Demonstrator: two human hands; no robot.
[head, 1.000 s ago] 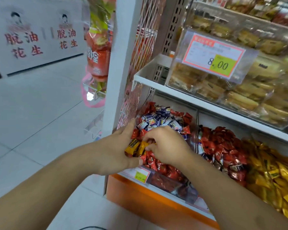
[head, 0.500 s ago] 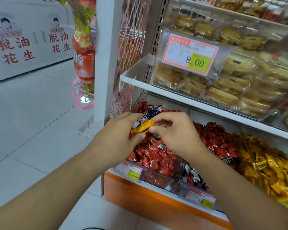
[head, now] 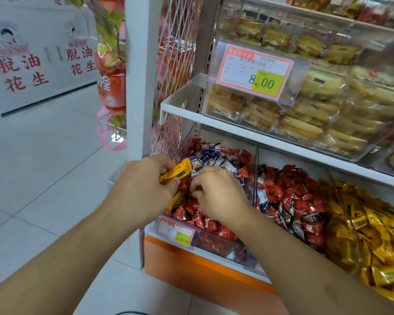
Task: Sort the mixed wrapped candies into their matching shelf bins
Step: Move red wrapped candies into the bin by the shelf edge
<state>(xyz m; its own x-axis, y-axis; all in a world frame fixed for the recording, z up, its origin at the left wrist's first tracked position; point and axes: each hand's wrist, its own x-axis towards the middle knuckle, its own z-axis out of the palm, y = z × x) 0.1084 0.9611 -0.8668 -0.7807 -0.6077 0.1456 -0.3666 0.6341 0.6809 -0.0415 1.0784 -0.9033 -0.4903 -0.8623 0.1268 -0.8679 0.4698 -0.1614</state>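
While only the head view shows this moment, it gives both hands over the leftmost bin of the lower shelf, a clear-fronted bin heaped with red candies and, toward twelve o'clock at the back of the heap, purple-and-white candies. The left hand curls its thumb and fingers round a yellow candy, which sticks out at about two o'clock from the fist; it seems held aside there so that the strays gather in one hand while the other picks. A second yellow wrapper shows just under that hand, at its five o'clock, though whether it is gripped or lies in the heap cannot be told. The right hand sits just beside the left, at its three o'clock, fingers bent down into the red wrappers; it looks to be pinching at something, but what, if anything, it holds is hidden. The matching home for the yellow pieces is likely the yellow bin far off at three o'clock, past the middle bin of red candies mixed with dark ones. Above, a shelf of wrapped pastries carries a price tag.
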